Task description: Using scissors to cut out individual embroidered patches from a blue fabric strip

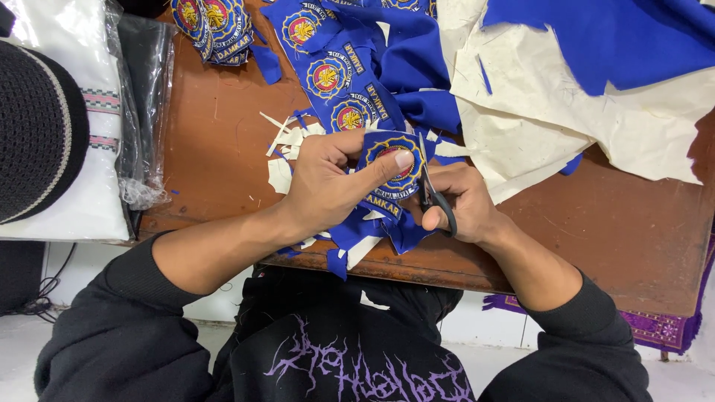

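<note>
My left hand (pixel 328 182) pinches a round blue embroidered patch (pixel 393 160) with a red and yellow centre, thumb pressed on its face. My right hand (pixel 463 202) grips small black-handled scissors (pixel 430 190), whose blades point up along the patch's right edge. Blue fabric offcuts (pixel 365 231) hang below the patch over the near edge of the brown wooden table (pixel 611 231). A strip of uncut patches (pixel 335 82) on blue cloth lies just beyond my hands.
A stack of finished patches (pixel 212 26) sits at the back left. White backing scraps (pixel 287 145) lie left of my hands. Cream backing sheets with blue cloth (pixel 566 89) cover the right. Bagged white and black garments (pixel 112 112) lie at the left.
</note>
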